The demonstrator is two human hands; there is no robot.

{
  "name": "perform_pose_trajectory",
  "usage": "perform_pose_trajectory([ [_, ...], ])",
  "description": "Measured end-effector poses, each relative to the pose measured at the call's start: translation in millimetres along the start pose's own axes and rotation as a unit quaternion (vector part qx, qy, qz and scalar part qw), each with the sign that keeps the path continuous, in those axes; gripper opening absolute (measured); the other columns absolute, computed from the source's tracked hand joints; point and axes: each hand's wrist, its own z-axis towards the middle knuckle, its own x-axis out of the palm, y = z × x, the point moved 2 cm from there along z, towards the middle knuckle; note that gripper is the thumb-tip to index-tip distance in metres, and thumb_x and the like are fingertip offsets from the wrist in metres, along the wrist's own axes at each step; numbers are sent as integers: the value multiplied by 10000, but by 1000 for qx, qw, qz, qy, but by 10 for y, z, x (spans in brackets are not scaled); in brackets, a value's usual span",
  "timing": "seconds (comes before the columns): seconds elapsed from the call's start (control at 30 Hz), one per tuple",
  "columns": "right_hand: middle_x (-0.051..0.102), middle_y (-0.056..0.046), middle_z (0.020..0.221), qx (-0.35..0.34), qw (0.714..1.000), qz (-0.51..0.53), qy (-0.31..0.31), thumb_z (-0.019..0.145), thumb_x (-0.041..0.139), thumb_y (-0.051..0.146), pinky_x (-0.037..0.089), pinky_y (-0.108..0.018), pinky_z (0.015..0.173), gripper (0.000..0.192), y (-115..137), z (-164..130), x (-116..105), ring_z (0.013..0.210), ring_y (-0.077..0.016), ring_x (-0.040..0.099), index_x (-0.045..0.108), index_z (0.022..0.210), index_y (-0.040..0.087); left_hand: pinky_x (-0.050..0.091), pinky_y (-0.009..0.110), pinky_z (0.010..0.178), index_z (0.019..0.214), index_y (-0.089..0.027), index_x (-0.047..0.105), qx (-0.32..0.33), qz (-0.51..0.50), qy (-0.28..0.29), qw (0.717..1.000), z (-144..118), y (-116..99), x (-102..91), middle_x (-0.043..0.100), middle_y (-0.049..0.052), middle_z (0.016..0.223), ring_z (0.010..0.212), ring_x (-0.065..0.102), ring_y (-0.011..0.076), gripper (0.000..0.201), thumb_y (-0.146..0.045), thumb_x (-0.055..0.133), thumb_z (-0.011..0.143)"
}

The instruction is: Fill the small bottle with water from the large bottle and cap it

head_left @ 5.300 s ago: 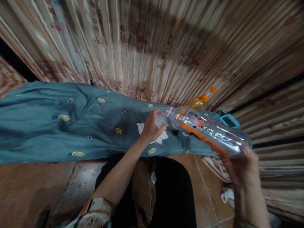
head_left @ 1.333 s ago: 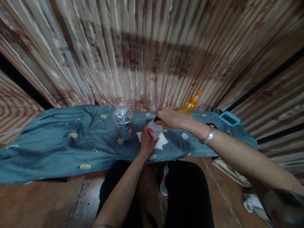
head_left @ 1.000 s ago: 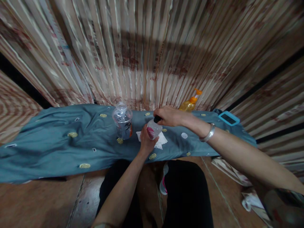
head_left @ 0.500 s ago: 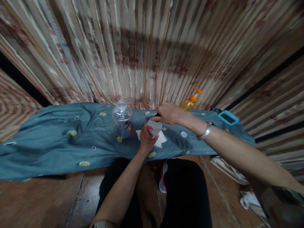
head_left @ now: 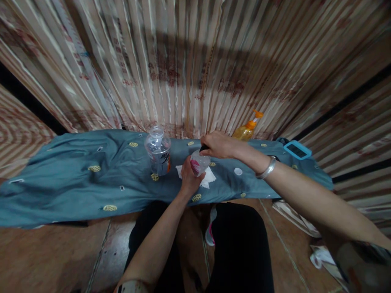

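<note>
My left hand [head_left: 188,179] grips a small clear bottle [head_left: 199,162] with a pink label, holding it over a white tissue [head_left: 208,178] on the teal cloth [head_left: 76,179]. My right hand [head_left: 217,145] closes over the bottle's dark cap from above; a silver bangle [head_left: 266,170] circles that wrist. A large clear plastic bottle [head_left: 157,149] stands upright without a cap, just left of my hands.
An orange pump bottle [head_left: 247,128] stands at the back by the striped curtain [head_left: 195,61]. A blue-cased device [head_left: 297,149] lies at the cloth's right end. A small white cap [head_left: 238,171] rests on the cloth. Papers [head_left: 320,256] lie on the brown floor at right.
Five seconds ago my right hand held the big bottle tilted over the small one; now that bottle stands on the cloth. Over the last second both hands stay on the small bottle.
</note>
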Motion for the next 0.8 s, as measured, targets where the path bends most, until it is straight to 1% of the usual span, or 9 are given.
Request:
perform_pose_trajectory([
  [0.1, 680, -75, 1043, 34, 999, -6, -15, 948, 526, 545, 538, -419, 919, 437, 11, 16, 37, 995, -178, 656, 649, 1053, 138, 418, 541, 1116, 1378, -213, 406, -3, 2, -2, 1000, -3, -11, -5, 561, 146, 1365, 1291, 546, 336, 855, -178, 789, 615],
  [0.2, 677, -84, 1069, 43, 999, -3, -25, 944, 508, 582, 532, -439, 936, 484, 6, 0, 42, 1023, -191, 652, 642, 1090, 140, 418, 547, 1116, 1371, -183, 411, -1, -1, -6, 1000, -1, -21, -14, 562, 166, 1359, 1287, 545, 346, 849, -164, 791, 612],
  [0.27, 674, -79, 1093, 25, 999, 5, -24, 933, 552, 551, 532, -440, 941, 463, -6, -23, 26, 1037, -193, 650, 626, 1149, 147, 419, 553, 1114, 1371, -180, 409, 2, -3, -4, 1000, 0, -27, -19, 559, 168, 1364, 1287, 545, 349, 844, -164, 789, 617],
  [0.33, 674, -64, 1093, 3, 1000, 12, -16, 923, 605, 473, 537, -425, 931, 397, -15, -40, 12, 1028, -185, 649, 623, 1166, 159, 418, 561, 1113, 1376, -193, 404, 5, -5, 0, 1000, 0, -32, -23, 556, 161, 1371, 1292, 544, 347, 847, -168, 789, 623],
  [0.43, 680, -55, 1035, 4, 1000, 7, -9, 936, 588, 457, 541, -410, 911, 339, -15, -29, 22, 994, -174, 653, 651, 1065, 149, 419, 559, 1110, 1376, -196, 406, 5, -4, 4, 1000, -1, -41, -28, 563, 157, 1358, 1282, 551, 341, 844, -168, 789, 625],
  [0.57, 679, -80, 1049, 42, 999, -3, -26, 956, 491, 569, 532, -431, 929, 470, 11, 3, 57, 1007, -185, 654, 647, 1064, 139, 424, 553, 1104, 1367, -187, 412, 8, -2, 1, 1000, -5, -47, -35, 572, 158, 1337, 1265, 557, 340, 824, -177, 788, 634],
  [0.67, 678, -89, 1065, 53, 998, 3, -31, 948, 477, 607, 532, -439, 931, 515, 10, -17, 52, 1021, -193, 653, 646, 1074, 137, 422, 552, 1103, 1365, -194, 409, 13, -3, 2, 1000, -4, -43, -36, 564, 160, 1350, 1271, 549, 345, 812, -194, 790, 649],
  [0.73, 676, -88, 1086, 41, 999, 14, -31, 934, 514, 599, 534, -440, 931, 513, -2, -44, 28, 1028, -195, 653, 629, 1140, 143, 420, 550, 1103, 1365, -204, 408, 11, -3, 2, 1000, -2, -38, -36, 562, 152, 1352, 1274, 548, 343, 812, -198, 792, 649],
  [0.8, 673, -74, 1108, 13, 999, 25, -24, 922, 584, 527, 537, -433, 930, 474, -9, -63, 4, 1025, -191, 652, 599, 1221, 160, 420, 543, 1105, 1370, -209, 402, 6, -3, 6, 1000, -1, -35, -35, 562, 142, 1351, 1276, 548, 335, 826, -190, 790, 641],
])
